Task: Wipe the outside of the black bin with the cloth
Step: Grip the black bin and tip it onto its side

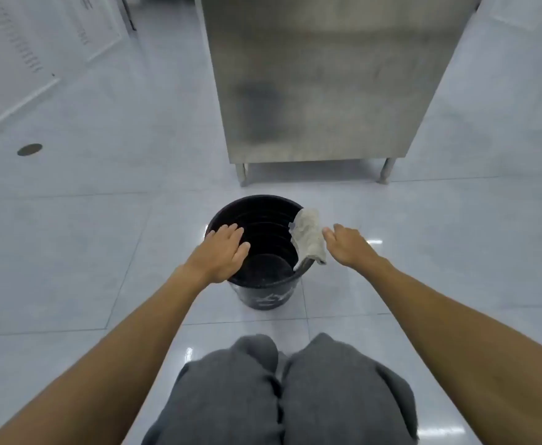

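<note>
A round black bin [265,295] stands upright on the pale tiled floor in front of my knees. A crumpled off-white cloth [308,237] hangs over its right rim. My left hand [221,252] lies flat on the bin's left rim, fingers spread a little, palm down. My right hand [348,244] is just right of the cloth, its fingertips touching or almost touching the cloth's edge; I cannot tell whether it grips the cloth. The bin's inside is dark and looks empty.
A stainless steel cabinet [324,85] on short legs stands just beyond the bin. A round floor drain [29,149] lies at the far left. White wall panels [22,53] run along the left. My grey-trousered knees [282,390] are close below the bin.
</note>
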